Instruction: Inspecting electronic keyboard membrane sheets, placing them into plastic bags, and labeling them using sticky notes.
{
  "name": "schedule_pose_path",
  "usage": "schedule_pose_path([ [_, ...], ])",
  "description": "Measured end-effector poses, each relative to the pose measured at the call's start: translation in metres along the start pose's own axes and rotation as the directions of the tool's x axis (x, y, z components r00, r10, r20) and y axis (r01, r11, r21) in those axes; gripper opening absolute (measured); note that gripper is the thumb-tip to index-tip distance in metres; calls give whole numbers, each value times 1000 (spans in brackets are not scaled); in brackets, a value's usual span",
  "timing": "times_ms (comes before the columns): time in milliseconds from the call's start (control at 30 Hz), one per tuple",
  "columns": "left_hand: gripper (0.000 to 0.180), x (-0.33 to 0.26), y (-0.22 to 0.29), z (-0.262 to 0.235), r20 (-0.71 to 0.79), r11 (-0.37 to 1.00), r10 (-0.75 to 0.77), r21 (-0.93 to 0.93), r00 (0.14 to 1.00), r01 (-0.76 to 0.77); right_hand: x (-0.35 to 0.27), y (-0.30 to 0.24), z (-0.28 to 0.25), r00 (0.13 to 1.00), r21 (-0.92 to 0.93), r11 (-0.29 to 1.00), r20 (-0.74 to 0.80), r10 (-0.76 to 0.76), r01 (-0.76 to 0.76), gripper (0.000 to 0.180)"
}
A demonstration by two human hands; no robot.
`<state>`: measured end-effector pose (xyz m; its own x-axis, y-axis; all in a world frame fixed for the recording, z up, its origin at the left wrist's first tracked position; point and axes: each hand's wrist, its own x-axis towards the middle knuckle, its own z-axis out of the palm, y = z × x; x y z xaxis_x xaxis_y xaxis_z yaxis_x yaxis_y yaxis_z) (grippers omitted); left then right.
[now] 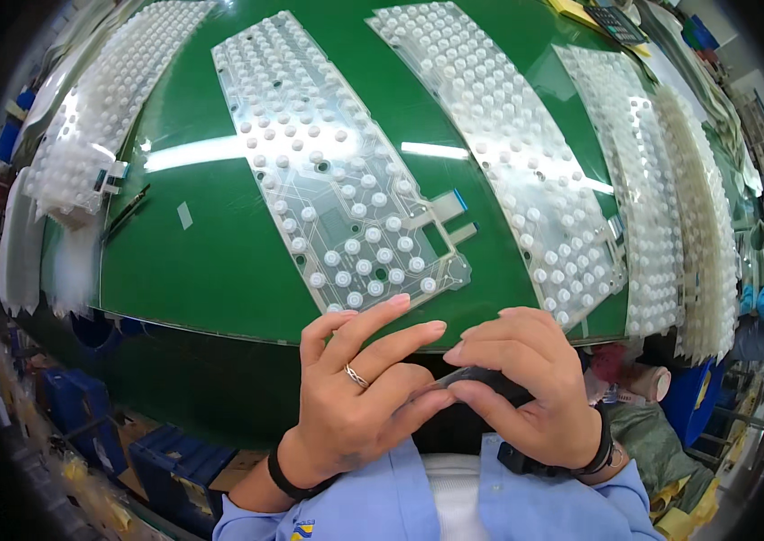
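Near the table's front edge, my left hand (359,388) and my right hand (526,383) are close together, thumbs nearly meeting. Between them runs a thin dark grey piece (466,372), pinched by thumb and fingers on both sides; the fingers hide most of it, and its kind cannot be made out. The left hand's other fingers are raised by the near end of a clear keyboard membrane sheet (337,225) with rows of white rubber domes. A second domed membrane sheet (526,171) lies beyond my right hand. Flat connector tails (445,209) stick out from the first sheet's right side.
More domed sheets stand in stacks at left (120,99) and right (643,180). On the green tabletop (192,279) lie dark tweezers or a pen (127,215) and a small clear piece (185,215). A calculator (616,24) sits far right; blue bins (179,469) are below.
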<state>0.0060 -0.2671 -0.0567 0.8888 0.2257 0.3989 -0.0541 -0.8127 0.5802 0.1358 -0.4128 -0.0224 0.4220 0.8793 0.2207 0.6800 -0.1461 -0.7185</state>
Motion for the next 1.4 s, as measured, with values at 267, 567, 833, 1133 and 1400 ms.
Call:
schedule_pose_path([
  [267,24,4,1,0,58,1000,-9,-28,998,10,-4,0,0,998,105,994,-51,-26,31,18],
  [567,33,10,-34,-20,306,1000,-8,-2,952,9,15,32,-9,924,569,768,-39,381,-293,7],
  [833,33,2,-40,-34,339,997,-23,-63,941,47,48,38,8,902,490,765,123,414,-418,6],
  [1133,39,-2,-54,-22,306,998,27,-57,952,-10,71,39,19,883,218,857,160,441,-467,2],
  [1400,42,-3,-56,-23,330,999,44,-26,943,-37,74,38,21,846,218,819,184,500,-531,2],
])
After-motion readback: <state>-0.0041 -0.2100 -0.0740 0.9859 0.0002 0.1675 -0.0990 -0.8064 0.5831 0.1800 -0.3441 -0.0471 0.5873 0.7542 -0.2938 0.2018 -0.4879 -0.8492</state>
